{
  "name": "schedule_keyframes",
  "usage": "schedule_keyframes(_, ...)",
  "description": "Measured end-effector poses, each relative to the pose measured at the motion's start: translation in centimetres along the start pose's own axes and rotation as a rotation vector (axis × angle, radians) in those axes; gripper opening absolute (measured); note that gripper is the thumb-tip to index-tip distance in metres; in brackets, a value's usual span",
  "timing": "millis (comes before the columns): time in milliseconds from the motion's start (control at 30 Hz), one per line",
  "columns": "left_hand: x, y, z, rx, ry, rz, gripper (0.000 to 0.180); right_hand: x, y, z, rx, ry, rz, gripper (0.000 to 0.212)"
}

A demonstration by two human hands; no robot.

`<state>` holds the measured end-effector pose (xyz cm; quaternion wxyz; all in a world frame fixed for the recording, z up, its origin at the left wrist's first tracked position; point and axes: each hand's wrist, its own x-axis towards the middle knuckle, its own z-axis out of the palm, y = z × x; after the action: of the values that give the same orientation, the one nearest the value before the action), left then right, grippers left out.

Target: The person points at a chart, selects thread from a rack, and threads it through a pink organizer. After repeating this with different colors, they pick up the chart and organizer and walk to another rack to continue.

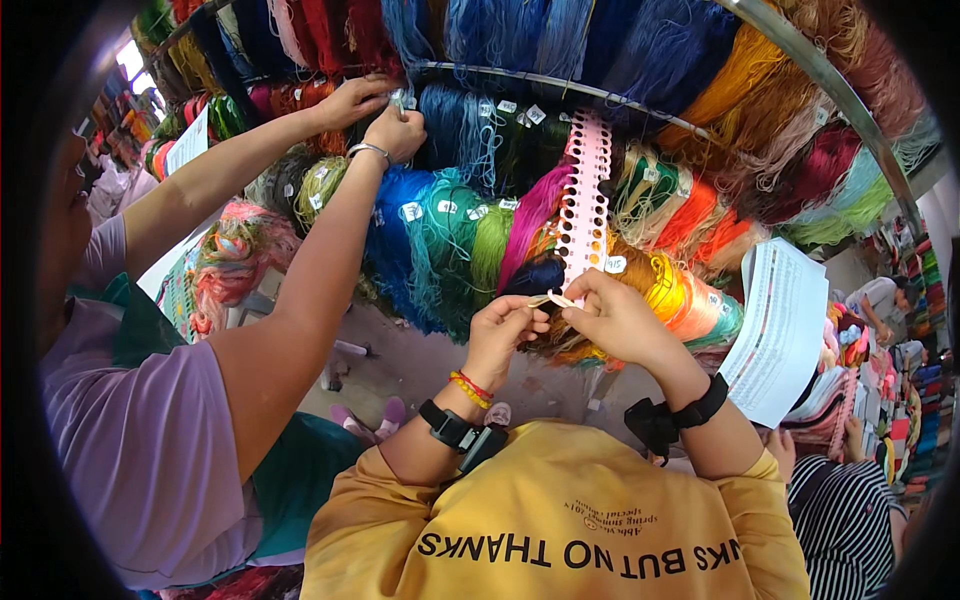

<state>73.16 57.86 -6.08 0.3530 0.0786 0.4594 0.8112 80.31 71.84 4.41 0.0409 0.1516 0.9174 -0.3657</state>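
Note:
In front of my chest, my left hand (503, 343) and my right hand (618, 318) are close together with fingertips pinched. Between them is a short pale strand (548, 299), seemingly thread, gripped from both sides. Just above my fingers hangs a long pink card strip (588, 195) with rows of holes along its edges. A magenta skein (537, 220) lies against its left side. Dark navy thread (536, 276) sits right behind my left fingertips. Yellow thread (665, 290) bulges beyond my right hand, near a small white tag (615, 264).
A metal rail (560, 80) carries many hanging skeins. At left, a person in a lilac shirt (150, 430) reaches in, their hands (393, 120) on the blue skeins. A printed sheet (775, 325) hangs at right, near a person in stripes (845, 525).

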Motion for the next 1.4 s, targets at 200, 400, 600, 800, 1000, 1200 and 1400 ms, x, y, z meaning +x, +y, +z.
schedule_keyframes(200, -0.3, 0.4, 0.2, -0.066, -0.065, 0.010, 0.014, 0.1, 0.5, 0.5, 0.048, 0.041, -0.032, 0.025)
schedule_keyframes(400, -1.1, 1.5, -0.3, -0.284, -0.130, -0.038, 0.014, -0.5, 0.7, 0.2, 0.061, 0.051, -0.036, 0.022)
schedule_keyframes(600, -2.1, 4.1, -1.0, -0.625, -0.759, -0.153, 0.029, -2.7, 1.0, -0.9, 0.158, 0.069, 0.069, 0.017)
schedule_keyframes(800, -2.4, 4.6, 1.0, -0.175, -0.452, -0.120, 0.037, -3.5, 0.5, 0.4, 0.326, 0.048, -0.052, 0.026)
schedule_keyframes(1000, -2.8, 4.6, 0.4, 0.108, -0.295, -0.077, 0.034, -0.7, 2.4, 2.5, 0.837, 0.039, 0.233, 0.022)
schedule_keyframes(1200, -4.0, 5.1, -4.6, -0.656, -0.069, -0.153, 0.032, -2.2, 2.7, 2.6, 0.936, 0.038, 0.136, 0.020)
schedule_keyframes(1400, -9.7, 1.3, -12.7, -0.526, 0.355, -0.114, 0.040, -5.7, 4.0, 1.0, 0.996, 0.017, 0.163, 0.014)
